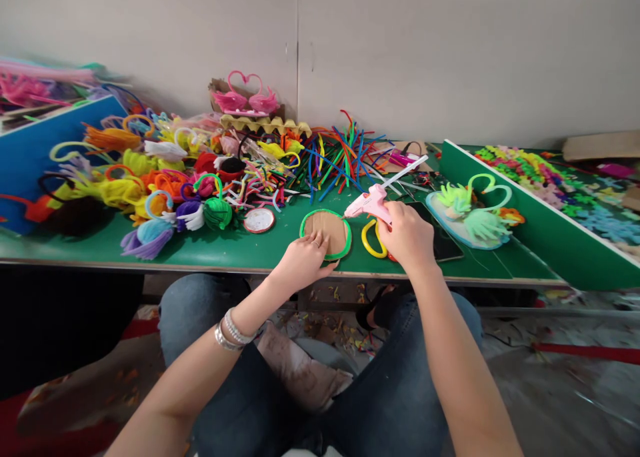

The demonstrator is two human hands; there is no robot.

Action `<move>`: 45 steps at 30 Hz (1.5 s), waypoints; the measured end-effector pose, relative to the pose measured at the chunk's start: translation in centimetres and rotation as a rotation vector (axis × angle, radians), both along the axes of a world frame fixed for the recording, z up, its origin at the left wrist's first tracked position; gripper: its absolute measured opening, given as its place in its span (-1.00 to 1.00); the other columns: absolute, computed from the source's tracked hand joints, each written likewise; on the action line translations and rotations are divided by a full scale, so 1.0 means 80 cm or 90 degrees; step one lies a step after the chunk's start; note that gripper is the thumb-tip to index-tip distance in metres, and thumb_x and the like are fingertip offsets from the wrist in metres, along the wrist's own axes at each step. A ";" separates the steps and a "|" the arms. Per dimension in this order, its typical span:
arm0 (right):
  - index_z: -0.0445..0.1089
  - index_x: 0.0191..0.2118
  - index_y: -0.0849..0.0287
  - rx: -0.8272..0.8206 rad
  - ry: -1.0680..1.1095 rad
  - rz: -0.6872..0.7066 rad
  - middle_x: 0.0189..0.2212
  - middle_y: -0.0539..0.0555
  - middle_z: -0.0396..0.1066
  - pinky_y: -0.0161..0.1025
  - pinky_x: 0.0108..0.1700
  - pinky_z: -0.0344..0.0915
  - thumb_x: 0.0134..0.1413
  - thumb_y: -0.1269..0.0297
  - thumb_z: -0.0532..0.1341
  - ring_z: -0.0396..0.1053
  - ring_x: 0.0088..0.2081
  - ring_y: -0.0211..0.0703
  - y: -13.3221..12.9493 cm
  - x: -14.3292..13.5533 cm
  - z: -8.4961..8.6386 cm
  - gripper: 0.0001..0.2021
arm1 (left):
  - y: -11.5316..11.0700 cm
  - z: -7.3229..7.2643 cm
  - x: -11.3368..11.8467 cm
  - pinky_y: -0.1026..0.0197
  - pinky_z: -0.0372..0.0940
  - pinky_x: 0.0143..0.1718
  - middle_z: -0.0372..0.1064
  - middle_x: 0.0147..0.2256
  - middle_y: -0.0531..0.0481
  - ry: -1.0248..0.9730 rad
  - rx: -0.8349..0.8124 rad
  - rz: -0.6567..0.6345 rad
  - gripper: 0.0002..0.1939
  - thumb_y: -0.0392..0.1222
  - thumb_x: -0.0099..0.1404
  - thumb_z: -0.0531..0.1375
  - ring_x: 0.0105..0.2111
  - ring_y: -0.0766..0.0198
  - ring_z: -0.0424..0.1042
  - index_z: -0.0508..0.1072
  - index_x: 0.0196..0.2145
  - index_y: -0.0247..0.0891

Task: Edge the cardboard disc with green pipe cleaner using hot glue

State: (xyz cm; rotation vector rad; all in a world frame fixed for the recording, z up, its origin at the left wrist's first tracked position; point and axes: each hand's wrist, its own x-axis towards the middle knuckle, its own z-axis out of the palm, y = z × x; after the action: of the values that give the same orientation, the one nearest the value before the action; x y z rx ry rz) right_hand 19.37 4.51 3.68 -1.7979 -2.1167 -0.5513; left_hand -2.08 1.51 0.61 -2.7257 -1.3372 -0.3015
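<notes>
From where I stand, I see a person sitting at a green table [240, 251]. A round card [330, 226] lies flat by the front edge, near the middle of that edge. A fuzzy green rim [326, 213] goes around the card.

The left hand [306, 257] is on top of the card. Its fingers are stretched out and only a bit bent, pressing down on it, and the thumb sticks out apart by the front of the card. The right hand [411, 235] has its fingers curled tight around a pink glue gun [367, 203]. The tip points left, right by the card's rim; I can't tell if they touch. A pale stick [406, 171] pokes out of the back.

Under the gun are yellow scissors [367, 243], near the front edge. A black phone [445, 240] lies just right of them, partly behind the right hand. Farther right, two light green birds [486, 227] sit on a board with a blue edge.

A little white dish [259, 220] is left of the card. Lots of bright fuzzy birds [219, 212] crowd the table's left side. Toward the back edge is a messy heap of colored stems [345, 160], and two pink swans [230, 101] sit at the back.
</notes>
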 end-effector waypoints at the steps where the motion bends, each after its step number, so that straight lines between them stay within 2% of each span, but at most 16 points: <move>1: 0.27 -0.15 0.23 0.004 0.006 -0.002 -0.28 0.18 0.39 -0.24 -0.45 0.01 0.07 0.35 0.05 0.29 -0.22 -0.03 0.000 0.000 0.000 -0.79 | 0.000 0.000 0.000 0.10 0.29 0.02 0.32 0.04 -0.44 0.003 -0.001 0.000 -0.46 0.00 0.31 0.05 0.06 0.01 0.35 0.31 0.03 -0.56; 7: 0.24 -0.11 0.25 0.019 0.036 0.010 -0.20 0.22 0.39 -0.24 -0.42 0.04 0.13 0.25 0.05 0.30 -0.20 -0.02 0.006 -0.005 -0.005 -0.76 | 0.000 0.000 0.001 0.10 0.29 0.03 0.32 0.04 -0.42 0.009 0.003 0.003 -0.46 0.00 0.31 0.05 0.06 0.01 0.35 0.32 0.03 -0.57; 13: 0.24 -0.13 0.25 -0.004 0.007 0.005 -0.23 0.20 0.38 -0.24 -0.43 0.01 0.11 0.30 0.05 0.28 -0.20 -0.04 0.013 -0.010 -0.008 -0.78 | 0.001 -0.002 0.001 0.11 0.27 0.05 0.31 0.06 -0.42 0.012 -0.003 0.006 -0.44 0.00 0.31 0.04 0.07 0.01 0.34 0.31 0.05 -0.58; 24: 0.27 -0.15 0.22 0.009 -0.023 0.005 -0.27 0.17 0.38 -0.23 -0.44 -0.02 0.07 0.38 0.06 0.26 -0.22 -0.05 0.005 -0.007 -0.001 -0.80 | 0.000 0.000 0.001 0.12 0.27 0.05 0.32 0.05 -0.41 0.018 0.003 0.007 -0.45 0.00 0.31 0.05 0.07 0.01 0.34 0.33 0.03 -0.57; 34: 0.26 -0.16 0.23 0.026 0.003 -0.002 -0.26 0.19 0.39 -0.25 -0.44 -0.01 0.08 0.30 0.09 0.29 -0.23 -0.04 0.005 -0.004 -0.003 -0.79 | 0.000 -0.002 0.000 0.11 0.28 0.03 0.30 0.06 -0.42 0.009 0.000 0.008 -0.45 0.00 0.31 0.05 0.07 0.01 0.34 0.31 0.05 -0.57; 45: 0.27 -0.17 0.22 0.011 -0.032 -0.002 -0.26 0.17 0.38 -0.23 -0.44 -0.03 0.07 0.34 0.08 0.27 -0.22 -0.04 0.004 -0.006 0.000 -0.82 | 0.001 -0.003 0.000 0.14 0.28 0.04 0.31 0.05 -0.41 0.018 0.012 0.009 -0.45 0.01 0.31 0.04 0.06 0.04 0.35 0.32 0.04 -0.56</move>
State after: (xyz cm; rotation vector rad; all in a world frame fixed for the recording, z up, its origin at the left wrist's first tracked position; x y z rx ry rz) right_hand 18.88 4.83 3.67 -1.7962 -2.1364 -0.6200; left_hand -2.07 1.58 0.36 -2.6935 -1.3398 -0.2712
